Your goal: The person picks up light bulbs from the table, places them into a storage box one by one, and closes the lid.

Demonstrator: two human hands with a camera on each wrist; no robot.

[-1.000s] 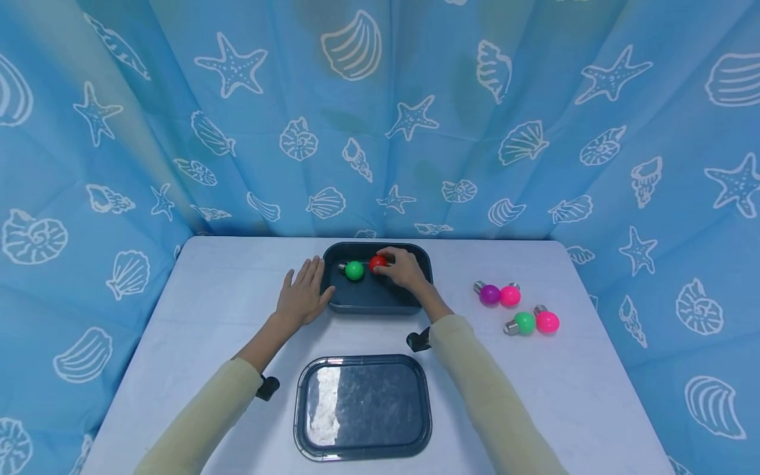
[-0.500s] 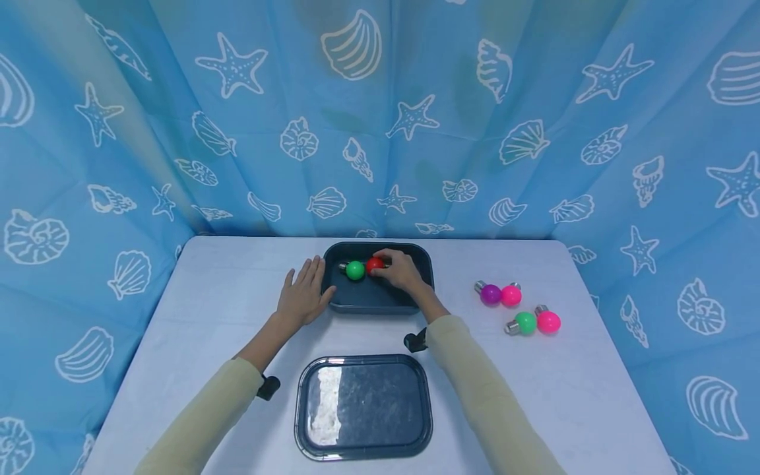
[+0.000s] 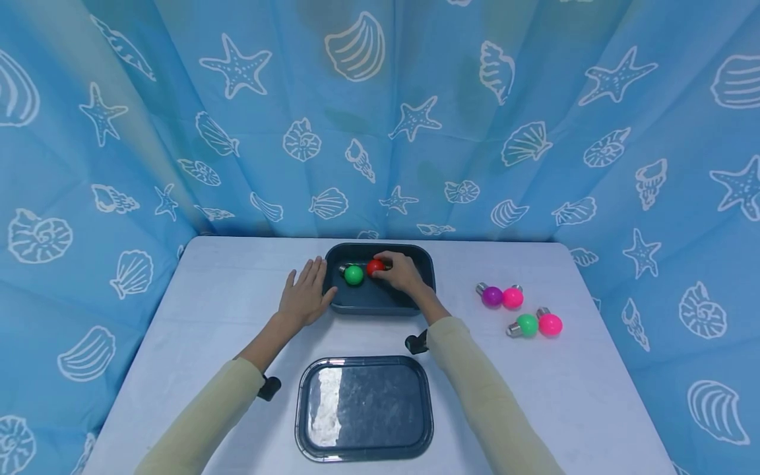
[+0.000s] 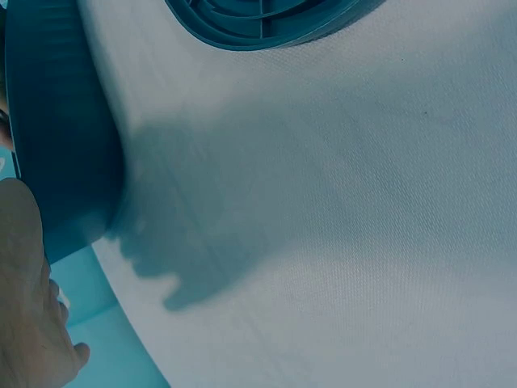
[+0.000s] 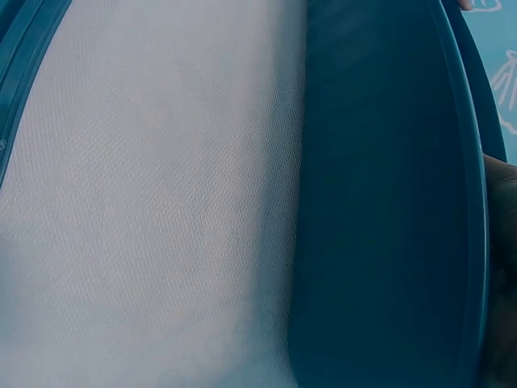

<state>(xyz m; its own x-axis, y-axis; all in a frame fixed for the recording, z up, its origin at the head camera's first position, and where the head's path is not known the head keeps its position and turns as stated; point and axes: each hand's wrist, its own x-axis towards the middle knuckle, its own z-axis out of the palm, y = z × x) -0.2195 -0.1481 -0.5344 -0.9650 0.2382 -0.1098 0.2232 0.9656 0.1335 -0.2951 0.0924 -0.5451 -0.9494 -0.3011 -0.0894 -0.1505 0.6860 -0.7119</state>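
Observation:
In the head view a dark rectangular box (image 3: 375,308) stands near the back of the table. Inside it my right hand (image 3: 405,274) pinches a red light bulb (image 3: 374,267) between thumb and fingers. Left of that lies a green light bulb (image 3: 353,275) on the box floor, its metal base to the left. Flat and straight-fingered, my left hand (image 3: 301,295) touches the box's left side. The left wrist view shows part of that hand (image 4: 28,299) by the box wall (image 4: 65,137). In the right wrist view the box wall (image 5: 388,202) hides most of my right hand (image 5: 502,210).
A dark lid (image 3: 365,409) lies in front of the box. To the right on the white table are a purple bulb (image 3: 492,297), a pink bulb (image 3: 513,297), a second green bulb (image 3: 527,325) and another pink bulb (image 3: 550,324). A blue curtain (image 3: 380,119) hangs behind.
My right hand has shifted the red bulb slightly left, closer to the green one in the box. The green bulb has turned or shifted a little. My left hand has stayed at the box.

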